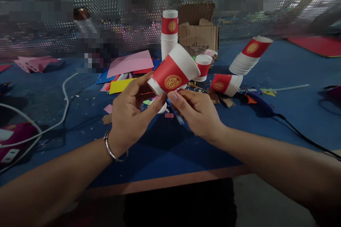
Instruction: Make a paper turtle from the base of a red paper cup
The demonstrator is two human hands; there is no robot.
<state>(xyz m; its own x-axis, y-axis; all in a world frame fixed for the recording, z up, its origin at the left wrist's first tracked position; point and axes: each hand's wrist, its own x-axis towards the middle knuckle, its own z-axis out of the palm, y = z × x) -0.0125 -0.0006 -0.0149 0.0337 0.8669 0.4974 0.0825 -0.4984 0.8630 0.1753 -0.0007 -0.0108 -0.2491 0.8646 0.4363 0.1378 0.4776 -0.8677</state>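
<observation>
Far left, a white cable (65,92) snakes over the blue table (293,88), then pink paper (130,62) and a yellow sheet (119,85) behind the wrist. Now the left hand (130,113): fingers closed narrow around the base of a red paper cup (173,72), held above the table. The cup lies tilted, base down-left at the hands, open mouth aimed up-right and away. The right hand (195,111) comes in from below, fingers curled, thumb tip against the cup's underside; whether it truly grips, I can't tell. Both hands meet at the base end. Beyond: an upright cup stack (169,33), a cardboard box (198,32), a toppled cup (226,83), a leaning stack (250,55)
</observation>
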